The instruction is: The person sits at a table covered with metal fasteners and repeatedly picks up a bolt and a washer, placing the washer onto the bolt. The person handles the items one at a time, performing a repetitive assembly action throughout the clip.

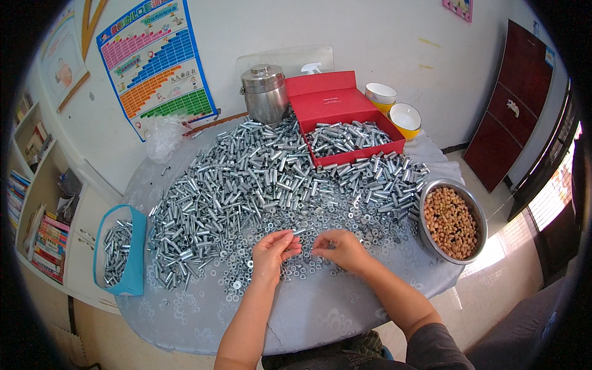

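Between the thumb and fingers of my left hand (274, 254) is a short, shiny metal sleeve (300, 232), its free end pointing right. A small gap away, my right hand (340, 249) has its thumb and fingertips brought together; whatever they pinch is too small to make out. Both hands are above a spread of loose washers and nuts (308, 265) near the front of the table. Behind them lies a broad heap of metal sleeves and bolts (246, 179), many lying on their sides.
An open red box (357, 158) holds more metal sleeves. A light-blue fabric bin (137, 253) stands left, a steel bowl of brown nut-like pieces (453, 222) right. Behind are a lidded steel pot (264, 92), yellow-and-white bowls (405, 117) and a crumpled plastic bag (166, 137). Patterned grey cloth (308, 317) covers the table.
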The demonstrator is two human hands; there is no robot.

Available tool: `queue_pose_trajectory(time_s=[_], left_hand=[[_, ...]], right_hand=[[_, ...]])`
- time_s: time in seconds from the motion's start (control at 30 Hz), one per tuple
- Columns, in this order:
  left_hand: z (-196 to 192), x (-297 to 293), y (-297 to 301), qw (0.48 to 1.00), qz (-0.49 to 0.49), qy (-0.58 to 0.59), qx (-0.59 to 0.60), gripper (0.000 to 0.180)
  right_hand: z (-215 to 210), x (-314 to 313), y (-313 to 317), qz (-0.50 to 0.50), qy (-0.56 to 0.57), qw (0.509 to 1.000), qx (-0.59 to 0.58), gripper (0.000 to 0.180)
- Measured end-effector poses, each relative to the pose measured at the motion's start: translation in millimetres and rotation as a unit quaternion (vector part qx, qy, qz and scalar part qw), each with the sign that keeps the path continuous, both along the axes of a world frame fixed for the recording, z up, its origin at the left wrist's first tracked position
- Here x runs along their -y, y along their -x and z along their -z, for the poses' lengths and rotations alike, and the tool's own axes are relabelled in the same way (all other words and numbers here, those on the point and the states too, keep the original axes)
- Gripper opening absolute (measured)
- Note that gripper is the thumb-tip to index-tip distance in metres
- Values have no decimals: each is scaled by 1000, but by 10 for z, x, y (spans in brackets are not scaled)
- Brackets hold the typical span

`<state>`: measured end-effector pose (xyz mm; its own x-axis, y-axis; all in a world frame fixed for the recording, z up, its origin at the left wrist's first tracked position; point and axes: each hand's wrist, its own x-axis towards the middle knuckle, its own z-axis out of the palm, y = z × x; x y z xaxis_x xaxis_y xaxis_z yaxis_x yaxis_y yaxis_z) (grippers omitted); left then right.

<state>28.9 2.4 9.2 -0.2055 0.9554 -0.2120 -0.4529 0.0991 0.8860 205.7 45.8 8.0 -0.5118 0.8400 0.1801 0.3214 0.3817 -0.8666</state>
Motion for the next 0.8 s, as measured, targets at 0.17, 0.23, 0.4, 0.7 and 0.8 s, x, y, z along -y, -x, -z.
queue_pose_trajectory(time_s=[0.17,0.23,0.4,0.7,0.8], left_hand=[[11,28,38,1000,20,20,5,17],[15,35,36,999,37,28,13,18],[25,29,37,996,72,43,43,18],[67,33,45,987,82,55,127,14],[99,21,66,989,81,44,114,15]], right_hand=[[-25,-61,-12,70,147,969,-186,10],[-16,-68,-6,73,178,950,-245,9],[-35,-64,-17,78,136,969,-189,10],[-68,-24,14,38,-55,990,-123,17],[-83,-23,11,42,-77,991,-105,16]])
